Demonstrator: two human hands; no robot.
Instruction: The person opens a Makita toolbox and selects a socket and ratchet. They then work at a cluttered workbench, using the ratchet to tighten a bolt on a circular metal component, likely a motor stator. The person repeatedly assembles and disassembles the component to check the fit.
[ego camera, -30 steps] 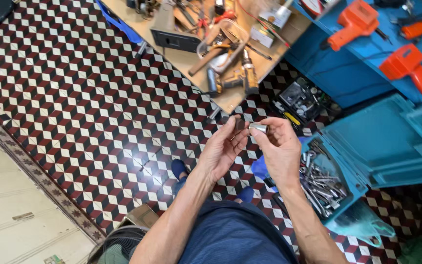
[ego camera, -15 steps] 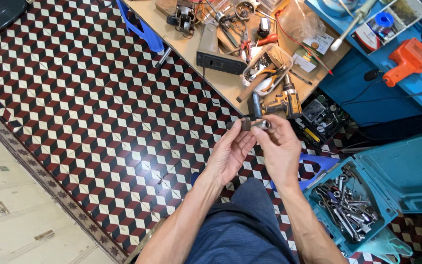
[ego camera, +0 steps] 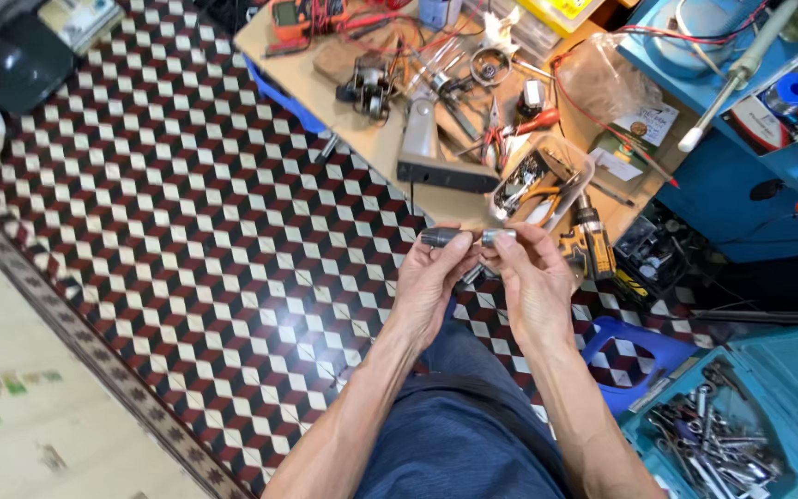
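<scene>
- Head view: dark metal cylinder [ego camera: 442,237] held level above the patterned floor [ego camera: 187,231], between both hands.
- Left hand [ego camera: 429,282] pinches its dark end; right hand [ego camera: 533,282] grips the silvery end, seemingly to steady it for fitting.
- Cluttered workbench [ego camera: 371,143] just beyond; teal case of sockets [ego camera: 713,448] at lower right.

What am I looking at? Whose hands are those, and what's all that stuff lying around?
The camera sits on a person's head and looks down, so you see their own arms and lap. Their left hand and right hand together hold a small dark metal cylinder at its two ends. Below is a checkered tile floor. Ahead stands a low wooden table crowded with tools, including pliers in a clear tray. At the lower right, a teal case holds metal bits.
</scene>
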